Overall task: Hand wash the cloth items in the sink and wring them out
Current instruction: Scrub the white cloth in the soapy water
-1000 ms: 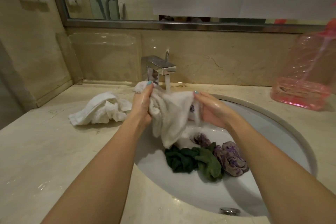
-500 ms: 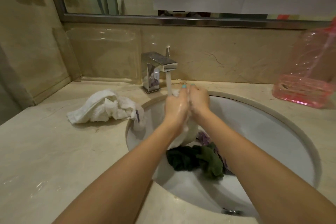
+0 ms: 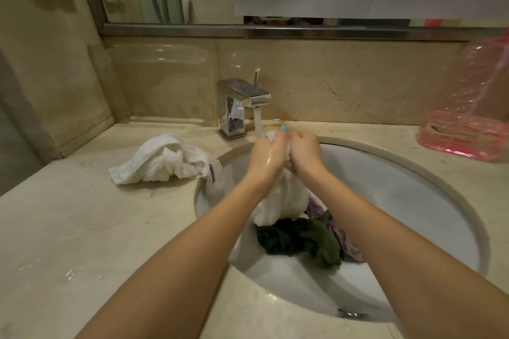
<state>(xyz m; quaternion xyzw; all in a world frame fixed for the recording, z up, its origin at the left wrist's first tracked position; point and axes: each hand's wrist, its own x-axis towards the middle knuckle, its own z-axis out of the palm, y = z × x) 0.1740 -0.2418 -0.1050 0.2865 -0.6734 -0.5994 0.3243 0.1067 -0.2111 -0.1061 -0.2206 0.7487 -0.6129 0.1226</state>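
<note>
My left hand [image 3: 268,158] and my right hand [image 3: 305,151] are pressed together over the white sink [image 3: 407,201], both gripping a bunched white cloth [image 3: 283,201] just under the running stream from the chrome tap [image 3: 242,102]. The cloth's lower part hangs down between my wrists. Beneath it in the basin lie a dark green cloth [image 3: 303,239] and a purple patterned cloth [image 3: 340,239], partly hidden by my right forearm. Another white cloth [image 3: 162,159] lies crumpled on the counter left of the sink, one corner drooping over the rim.
A pink transparent container [image 3: 468,124] stands on the marble counter [image 3: 82,242] at the right. A clear plastic tray [image 3: 162,82] leans against the back wall left of the tap. A mirror runs above, and water drops dot the counter's front.
My hands came together from holding the white cloth spread apart, bunching it under the water stream. The view has shifted slightly; the other cloths have stayed in place.
</note>
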